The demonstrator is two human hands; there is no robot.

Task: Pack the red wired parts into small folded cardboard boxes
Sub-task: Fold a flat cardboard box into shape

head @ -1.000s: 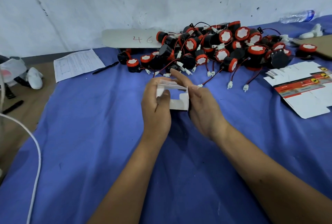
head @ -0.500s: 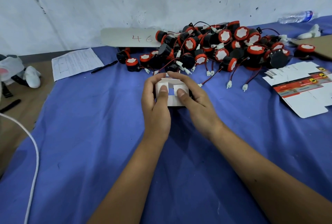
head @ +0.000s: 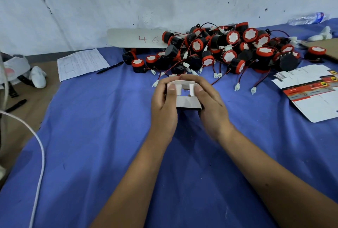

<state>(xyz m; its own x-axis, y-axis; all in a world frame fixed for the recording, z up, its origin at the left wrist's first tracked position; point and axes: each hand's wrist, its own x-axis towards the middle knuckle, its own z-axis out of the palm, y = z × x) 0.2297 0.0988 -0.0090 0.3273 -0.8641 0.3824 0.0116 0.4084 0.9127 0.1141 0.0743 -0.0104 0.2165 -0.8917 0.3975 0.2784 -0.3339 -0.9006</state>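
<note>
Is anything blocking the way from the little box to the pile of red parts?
Nothing visible does. Both hands, left hand and right hand, hold the small box just in front of the pile of red parts.

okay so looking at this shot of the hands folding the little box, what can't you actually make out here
Head view only:
- Inside of the small cardboard box: left hand and right hand cover its sides.
- Print on the paper sheet: too small.
- Flat box blanks: cut off by the right edge.
- Count of red wired parts: piled, overlapping.
</note>
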